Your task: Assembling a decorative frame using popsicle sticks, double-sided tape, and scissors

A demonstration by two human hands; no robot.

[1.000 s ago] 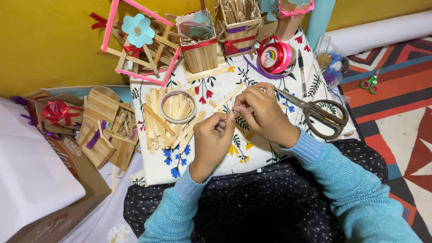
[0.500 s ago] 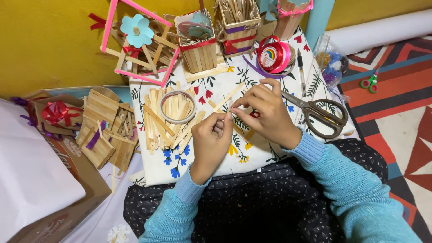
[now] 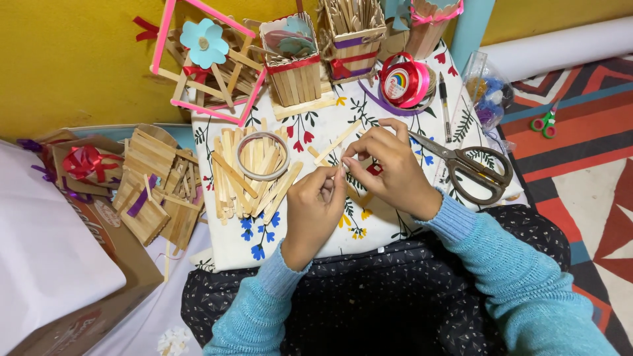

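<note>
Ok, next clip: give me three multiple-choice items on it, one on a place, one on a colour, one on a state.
1. Where do the scissors lie?
A. on the floral cloth, on the side of the right hand
B. inside a stick basket
C. on the cardboard box

2. What colour is the paper flower on the stick frame?
A. red
B. light blue
C. yellow

3. How do the two hands stand?
A. far apart
B. flat on the cloth
C. close together, fingers pinching something small

Answers: 1 A, the scissors rest on the cloth beside that hand. 2 B, its petals are light blue. 3 C, the left hand meets the right above the cloth.
</note>
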